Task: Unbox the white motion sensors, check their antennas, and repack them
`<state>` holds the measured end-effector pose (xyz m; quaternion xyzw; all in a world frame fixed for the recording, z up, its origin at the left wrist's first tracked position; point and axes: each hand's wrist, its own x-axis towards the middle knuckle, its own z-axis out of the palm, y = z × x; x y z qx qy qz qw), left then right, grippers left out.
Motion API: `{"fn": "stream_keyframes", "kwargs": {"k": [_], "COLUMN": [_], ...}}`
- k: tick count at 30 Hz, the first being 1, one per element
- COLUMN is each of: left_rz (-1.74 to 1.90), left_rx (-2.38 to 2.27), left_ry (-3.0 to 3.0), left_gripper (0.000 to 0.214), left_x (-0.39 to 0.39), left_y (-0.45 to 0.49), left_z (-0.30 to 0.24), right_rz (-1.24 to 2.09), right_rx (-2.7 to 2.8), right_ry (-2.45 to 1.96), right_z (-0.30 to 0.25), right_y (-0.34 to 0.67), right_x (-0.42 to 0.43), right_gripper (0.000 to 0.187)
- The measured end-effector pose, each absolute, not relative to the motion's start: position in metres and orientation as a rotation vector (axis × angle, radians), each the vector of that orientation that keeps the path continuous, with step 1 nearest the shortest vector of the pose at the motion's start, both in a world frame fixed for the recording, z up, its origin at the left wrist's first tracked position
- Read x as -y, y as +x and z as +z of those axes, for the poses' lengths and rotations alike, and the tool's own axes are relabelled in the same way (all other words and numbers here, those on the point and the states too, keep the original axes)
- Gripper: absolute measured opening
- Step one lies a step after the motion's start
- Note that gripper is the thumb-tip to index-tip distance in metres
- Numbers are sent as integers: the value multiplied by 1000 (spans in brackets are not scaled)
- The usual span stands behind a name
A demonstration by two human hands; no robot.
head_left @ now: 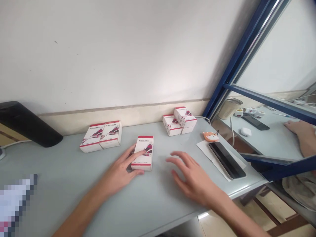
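Observation:
My left hand point(123, 164) is around a small white cardboard box point(143, 158) with red bands and a pink-and-dark printed picture. The index finger lies over its face, the thumb is at the near edge, and other fingers pass behind its left side. To the right, my right hand point(191, 176) is held apart from the box, fingers spread and nothing in them. Two matching boxes point(92, 136) lie side by side at the back left. Near the wall on the right is a small group of the same boxes point(172, 124), one raised above the others.
A black phone point(227, 160) rests on white paper point(204, 149), beside an orange-and-white animal-faced case point(210, 136). At the left stands a dark slanted object point(29, 123). A blue-framed partition point(247, 93) borders the grey table point(160, 205); beyond it, a person's arm point(302, 136) rests on another table.

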<state>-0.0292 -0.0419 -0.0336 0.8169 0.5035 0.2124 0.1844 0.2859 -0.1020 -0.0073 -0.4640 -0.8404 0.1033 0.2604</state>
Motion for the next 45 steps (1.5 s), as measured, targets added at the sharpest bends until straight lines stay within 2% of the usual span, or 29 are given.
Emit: {"fn": "stream_keyframes", "kwargs": {"k": [5,9,13,16,19,22,26,38,45], "left_rz": [1013,1283,1126,1043,1105,1146,1181,1010,1073], "left_rx": [-1472,-1394,-1099,-1158,-1290,-1351,-1536,-1520,-1663], "left_ry": [1849,1270,1058,1155,1215,1218,1268,1273,1255], "left_gripper": [67,79,82,74,71,71,69,76,61], "left_x": [39,33,32,34,34,33,37,43,37], "left_y": [-20,-20,-23,-22,-20,-19,-19,-20,-25], "left_z": [-30,-22,-17,-18,-23,-26,-21,-15,-26], "right_rz": [559,777,1108,1334,1355,1363,1301,1241,1171], "right_rx": [2339,2034,1688,1301,1161,1223,1268,1298,1221], "right_ry": [-893,-1005,-948,-1043,-1126,-1090,-1073,-1057,-1144], "right_z": [20,0,-25,-30,-28,-24,-25,-28,-30], "right_y": [234,220,216,216,219,224,222,219,225], "right_x": [26,13,18,12,3,-1,3,7,1], "right_gripper": [49,60,66,68,64,52,48,49,47]}}
